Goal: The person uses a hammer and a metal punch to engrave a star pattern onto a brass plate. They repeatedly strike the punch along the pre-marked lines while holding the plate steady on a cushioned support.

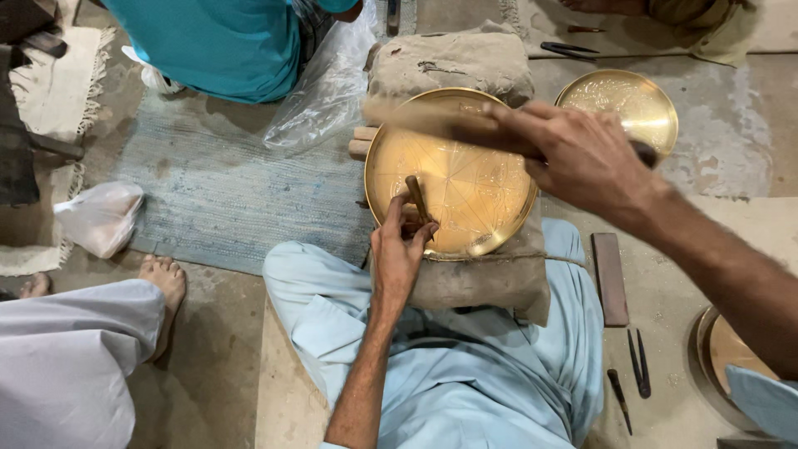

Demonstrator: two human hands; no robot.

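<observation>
Brass plate (465, 179) tilted on a sack-covered block (478, 274), propped against the lap. Radial lines already scored from centre to rim, faint patterned chasing inside several wedges, chiefly right and lower; other wedges look plainer, so engraving judged partly done, with much surface left to fill. Exact extent hard to tell through glare.

Punch (417, 199), short and brown, standing tip-down on the plate's left-centre, pinched between thumb and fingertips of the left hand (401, 249). Heel of that hand resting at the plate's lower rim, forearm running straight up from the lap.

Right hand (582, 158) closed around a hammer handle (440, 120), raised above the plate's upper half; handle blurred, lying nearly level toward the left, well above the punch head. Wrist cocked, forearm coming in from the lower right.

Second brass plate (619, 104) on the floor just beyond, at upper right. Flat stone bar (608, 278) and a few dark tools (636, 366) on the floor to the right. Blue mat (233, 191) to the left, plastic bags (100, 218) on it, another person in teal (216, 41) seated beyond, bare feet (162, 278) at lower left.
</observation>
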